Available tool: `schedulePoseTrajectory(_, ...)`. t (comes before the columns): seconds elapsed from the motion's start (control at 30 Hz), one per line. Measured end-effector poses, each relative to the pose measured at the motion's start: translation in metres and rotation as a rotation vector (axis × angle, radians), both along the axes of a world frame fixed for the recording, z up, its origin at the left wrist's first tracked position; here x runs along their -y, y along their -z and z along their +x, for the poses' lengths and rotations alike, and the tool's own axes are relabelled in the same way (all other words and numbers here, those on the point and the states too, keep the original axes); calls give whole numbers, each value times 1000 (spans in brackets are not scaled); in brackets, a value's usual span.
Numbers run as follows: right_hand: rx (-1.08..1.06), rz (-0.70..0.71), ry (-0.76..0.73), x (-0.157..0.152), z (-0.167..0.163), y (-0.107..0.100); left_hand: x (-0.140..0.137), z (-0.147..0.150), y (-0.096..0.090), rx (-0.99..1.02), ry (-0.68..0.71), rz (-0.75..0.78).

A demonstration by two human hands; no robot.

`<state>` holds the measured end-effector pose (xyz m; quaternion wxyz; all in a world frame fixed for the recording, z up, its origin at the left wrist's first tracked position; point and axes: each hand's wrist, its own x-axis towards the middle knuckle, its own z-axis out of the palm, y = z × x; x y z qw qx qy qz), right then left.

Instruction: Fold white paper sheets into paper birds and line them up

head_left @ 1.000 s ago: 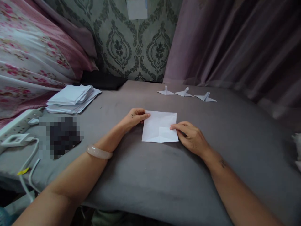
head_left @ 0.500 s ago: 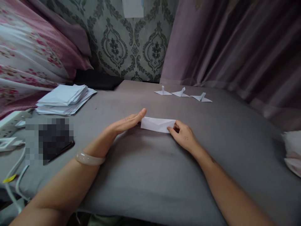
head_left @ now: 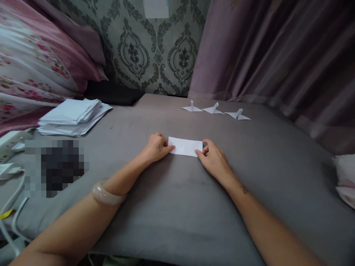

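In the head view, a folded white paper strip (head_left: 185, 146) spans the gap between the two hands, its long sides running crosswise. The left hand (head_left: 158, 148) pinches its left end, thumb on the near face; the right hand (head_left: 213, 158) grasps the right end, thumb at the lower corner (whether the strip rests fully on the grey surface (head_left: 172, 210) is hard to tell). Beyond it, to the right, three folded paper figures (head_left: 214, 109) stand in a row. Well to the left lies a stack of white paper (head_left: 72, 111), near a power strip (head_left: 8, 142).
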<state>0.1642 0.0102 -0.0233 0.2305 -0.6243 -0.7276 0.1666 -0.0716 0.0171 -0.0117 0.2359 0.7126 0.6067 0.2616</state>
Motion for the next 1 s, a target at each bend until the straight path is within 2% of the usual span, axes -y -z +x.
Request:
schedulePoseTrajectory(0.13, 5, 8, -11, 2, 2, -1, 2, -2, 7, -205, -72, 26)
schedulePoseTrajectory(0.2, 6, 25, -30, 2, 3, 0, 5, -1, 8, -258, -72, 118)
schedulePoseTrajectory(0.23, 7, 38, -35, 2, 4, 0, 6, 1, 7, -284, -19, 187)
schedulePoseTrajectory(0.3, 6, 65, -39, 0, 6, 1, 9, 6, 6, -322, 200, 302)
schedulePoseTrajectory(0.37, -8, 73, -47, -2, 8, 2, 10, 13, 5, -319, 414, 340)
schedulePoseTrajectory(0.4, -22, 69, -54, -3, 9, 3, 9, 15, 6, -305, 471, 338)
schedulePoseTrajectory(0.57, -113, 45, -39, -5, 12, 7, 4, 21, 9, -211, 491, 346)
schedulePoseTrajectory(0.73, -270, 93, 55, -4, 11, 6, 9, 24, 0, -387, 510, 427)
schedulePoseTrajectory(0.8, -380, 170, 109, -3, 10, 2, 13, 26, -6, -259, 364, 483)
schedulePoseTrajectory(0.87, -460, 280, 164, -2, 10, -2, 15, 28, -11, 81, 105, 447)
schedulePoseTrajectory(0.93, -472, 386, 161, 1, 9, -6, 14, 30, -13, 520, -122, 252)
schedulePoseTrajectory(1.0, -411, 465, 82, 4, 9, -8, 12, 34, -12, 896, -255, -26)
